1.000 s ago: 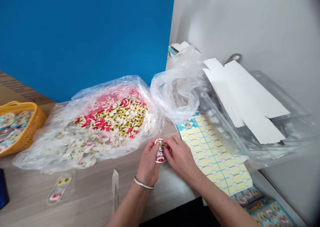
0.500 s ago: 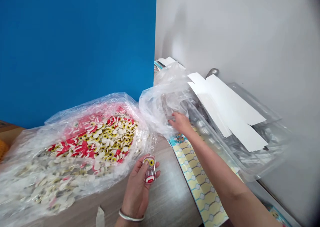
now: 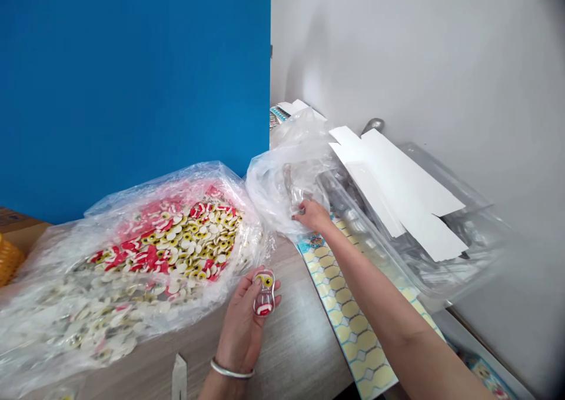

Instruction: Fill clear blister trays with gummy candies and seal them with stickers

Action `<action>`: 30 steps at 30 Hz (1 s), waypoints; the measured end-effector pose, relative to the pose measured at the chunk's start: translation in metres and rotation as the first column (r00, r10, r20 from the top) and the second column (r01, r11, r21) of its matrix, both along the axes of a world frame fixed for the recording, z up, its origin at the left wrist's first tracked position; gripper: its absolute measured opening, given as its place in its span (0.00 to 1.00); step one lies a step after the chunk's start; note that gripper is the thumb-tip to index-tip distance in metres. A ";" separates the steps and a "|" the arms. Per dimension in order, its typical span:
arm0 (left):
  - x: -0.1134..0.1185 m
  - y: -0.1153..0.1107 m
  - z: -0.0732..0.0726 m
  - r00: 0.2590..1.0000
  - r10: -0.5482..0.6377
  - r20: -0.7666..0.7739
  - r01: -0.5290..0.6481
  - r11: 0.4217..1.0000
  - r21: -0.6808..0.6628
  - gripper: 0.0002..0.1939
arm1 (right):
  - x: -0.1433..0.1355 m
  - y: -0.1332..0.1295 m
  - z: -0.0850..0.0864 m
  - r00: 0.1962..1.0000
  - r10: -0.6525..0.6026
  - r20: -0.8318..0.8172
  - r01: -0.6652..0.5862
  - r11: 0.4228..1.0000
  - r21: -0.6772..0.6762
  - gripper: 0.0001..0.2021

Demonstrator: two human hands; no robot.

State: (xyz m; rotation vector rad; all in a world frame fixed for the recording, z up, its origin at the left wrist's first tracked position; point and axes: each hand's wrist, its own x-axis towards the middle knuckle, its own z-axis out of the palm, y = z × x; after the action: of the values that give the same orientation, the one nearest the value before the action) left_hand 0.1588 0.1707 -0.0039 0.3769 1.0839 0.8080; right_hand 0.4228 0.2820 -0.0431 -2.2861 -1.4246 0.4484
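Observation:
My left hand [image 3: 245, 317], with a silver bangle at the wrist, holds a small clear plastic case [image 3: 264, 294] between thumb and fingers; a yellow eye piece and a red-and-white piece show inside it. My right hand [image 3: 311, 216] reaches to the mouth of a crumpled clear bag [image 3: 276, 179], its fingers bent together at the plastic; what they grip, if anything, is too small to tell. To the left lies a big open clear bag [image 3: 220, 179] full of yellow eye pieces [image 3: 194, 241] and red-and-white pieces [image 3: 152, 259].
At the right, white card pieces [image 3: 397, 182] lie across a clear plastic bin [image 3: 379, 259]. A yellow patterned sheet [image 3: 348, 317] lies under my right forearm. A pale strip [image 3: 179, 376] is at the front edge. A blue panel [image 3: 132, 82] and grey wall [image 3: 419, 53] stand behind.
My right hand has shifted slightly left and its fingers have drawn together at the bag. My left hand still holds the case. The view has moved slightly.

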 end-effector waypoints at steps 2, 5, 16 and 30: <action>-0.002 -0.001 0.001 1.000 0.002 -0.013 -0.002 1.000 -0.002 0.12 | -0.004 0.003 -0.001 0.999 -0.008 -0.046 0.011 0.998 0.054 0.11; -0.005 -0.002 0.003 1.000 0.005 -0.024 -0.005 1.000 -0.004 0.12 | -0.002 0.001 0.002 0.992 -0.043 -0.120 0.064 0.983 0.175 0.05; -0.002 -0.006 0.010 0.983 -0.012 0.183 0.007 1.000 0.024 0.18 | -0.037 -0.095 0.066 0.674 0.179 -0.716 0.181 0.900 0.396 0.14; -0.020 -0.034 0.006 0.986 -0.138 0.091 0.116 0.968 0.221 0.21 | -0.132 -0.154 0.037 0.720 0.314 -0.618 -0.151 0.941 0.303 0.08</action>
State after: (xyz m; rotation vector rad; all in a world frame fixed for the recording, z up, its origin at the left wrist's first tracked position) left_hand 0.1387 0.1364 0.0019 0.5739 0.8662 0.8235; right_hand 0.2911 0.1279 -0.0059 -1.5117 -1.2910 0.9992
